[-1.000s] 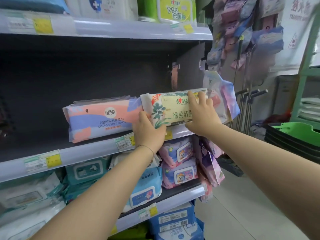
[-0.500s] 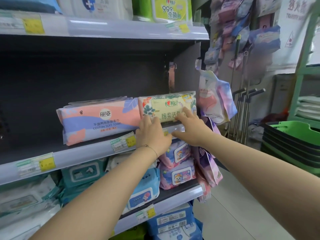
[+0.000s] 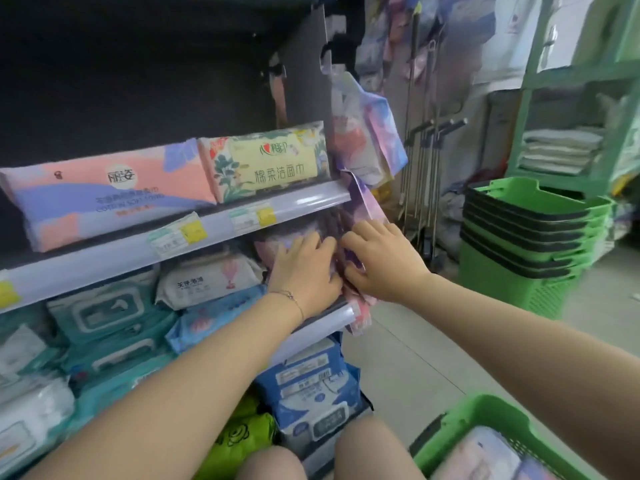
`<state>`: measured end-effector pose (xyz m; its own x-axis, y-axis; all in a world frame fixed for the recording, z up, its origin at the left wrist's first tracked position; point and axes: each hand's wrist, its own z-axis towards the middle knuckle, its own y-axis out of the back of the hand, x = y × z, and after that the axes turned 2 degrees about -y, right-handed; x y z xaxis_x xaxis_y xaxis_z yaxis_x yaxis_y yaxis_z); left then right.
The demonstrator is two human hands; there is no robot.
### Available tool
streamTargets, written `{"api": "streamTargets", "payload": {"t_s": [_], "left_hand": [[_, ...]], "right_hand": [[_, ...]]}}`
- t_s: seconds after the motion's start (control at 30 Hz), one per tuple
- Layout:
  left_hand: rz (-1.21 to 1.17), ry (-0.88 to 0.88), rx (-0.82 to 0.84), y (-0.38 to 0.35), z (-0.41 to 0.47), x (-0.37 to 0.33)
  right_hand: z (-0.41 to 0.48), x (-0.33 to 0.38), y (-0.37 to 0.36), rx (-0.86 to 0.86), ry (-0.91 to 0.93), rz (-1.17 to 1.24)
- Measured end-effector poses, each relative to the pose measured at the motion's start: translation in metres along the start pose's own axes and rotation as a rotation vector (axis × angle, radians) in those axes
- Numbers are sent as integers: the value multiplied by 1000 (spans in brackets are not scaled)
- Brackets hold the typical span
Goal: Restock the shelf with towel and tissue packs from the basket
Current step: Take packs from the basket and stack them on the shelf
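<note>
The yellow-green tissue pack (image 3: 266, 164) lies on the middle shelf (image 3: 304, 199), beside a long pink and purple cotton towel pack (image 3: 104, 192). Both my hands are one shelf lower, at its right end. My left hand (image 3: 304, 268) rests flat, fingers spread, on a pink pack (image 3: 277, 242). My right hand (image 3: 381, 261) curls fingers and thumb around the edge of upright purple packs (image 3: 341, 223). The green basket (image 3: 485, 415) sits at the bottom right near my knees, with pale packs (image 3: 481, 455) inside.
Wipe packs (image 3: 207, 278) fill the lower shelves to the left. Hanging packs (image 3: 367, 140) dangle off the shelf's right end. A stack of green baskets (image 3: 526, 244) stands on the floor at right, with mop handles (image 3: 426, 161) behind and a green rack (image 3: 571, 133) of folded cloths.
Both hands let go of the yellow-green pack, which stays on the middle shelf, and dropped to the packs one shelf below. The view tilted down, showing the basket.
</note>
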<state>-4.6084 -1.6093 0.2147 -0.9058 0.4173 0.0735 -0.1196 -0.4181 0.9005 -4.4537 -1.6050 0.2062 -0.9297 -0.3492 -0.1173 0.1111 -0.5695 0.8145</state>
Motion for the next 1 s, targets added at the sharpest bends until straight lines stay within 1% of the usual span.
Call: {"api": "streamTargets", "payload": {"t_s": [0.13, 0.27, 0.53, 0.8, 1.0], "left_hand": [[-62, -90, 52, -27, -11, -31], [-118, -161, 147, -52, -21, -66], [-185, -265, 337, -111, -45, -126], [-253, -331, 464, -158, -66, -174], [-261, -388, 562, -188, -83, -199]], "right_hand": [[-48, -16, -9, 61, -124, -4], [-94, -35, -18, 140, -218, -19], [-185, -73, -46, 274, -354, -24], [-280, -101, -74, 476, -521, 32], [-356, -112, -93, 657, -648, 13]]}}
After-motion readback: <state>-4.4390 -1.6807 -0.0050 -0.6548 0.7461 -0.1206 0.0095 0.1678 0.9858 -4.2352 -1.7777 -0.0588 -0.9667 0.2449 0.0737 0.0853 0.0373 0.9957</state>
